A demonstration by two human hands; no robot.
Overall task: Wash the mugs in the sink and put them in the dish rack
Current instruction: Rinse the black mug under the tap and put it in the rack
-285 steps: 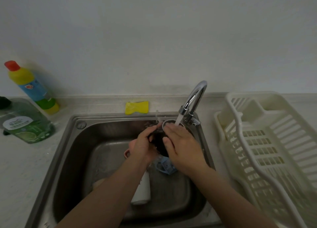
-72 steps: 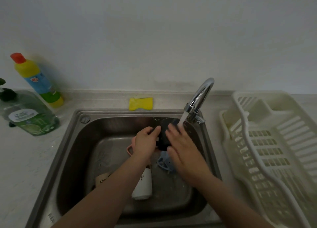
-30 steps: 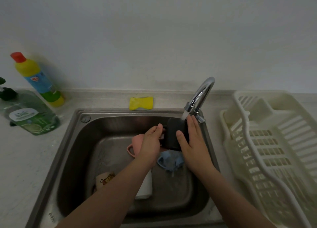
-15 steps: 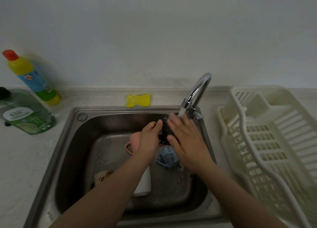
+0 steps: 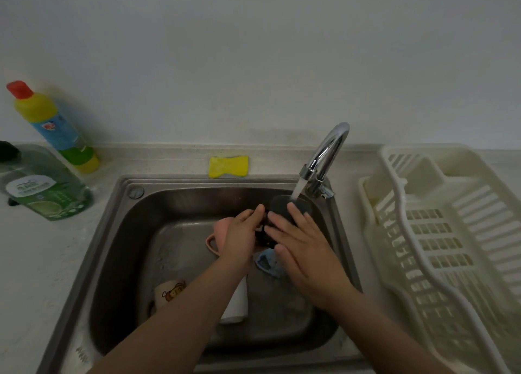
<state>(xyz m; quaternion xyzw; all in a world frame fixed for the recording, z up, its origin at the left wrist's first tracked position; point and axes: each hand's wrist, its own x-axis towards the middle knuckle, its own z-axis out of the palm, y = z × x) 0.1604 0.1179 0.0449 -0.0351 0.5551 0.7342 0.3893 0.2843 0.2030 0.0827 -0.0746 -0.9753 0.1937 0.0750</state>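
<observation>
Since half a second ago the right hand (image 5: 303, 249) has slid lower on the black mug (image 5: 277, 207), its fingers now laid nearly straight across the mug's near side, uncovering the top under the tap (image 5: 324, 159) stream. The left hand (image 5: 242, 235) holds the mug from its left, fingers curled against it. The mug sits between both hands, above the sink (image 5: 112, 247). A pink mug (image 5: 218, 232) lies just left of the left hand, a blue mug (image 5: 267, 263) below the right palm. The dish rack (image 5: 439, 232) stands well right of the right hand.
</observation>
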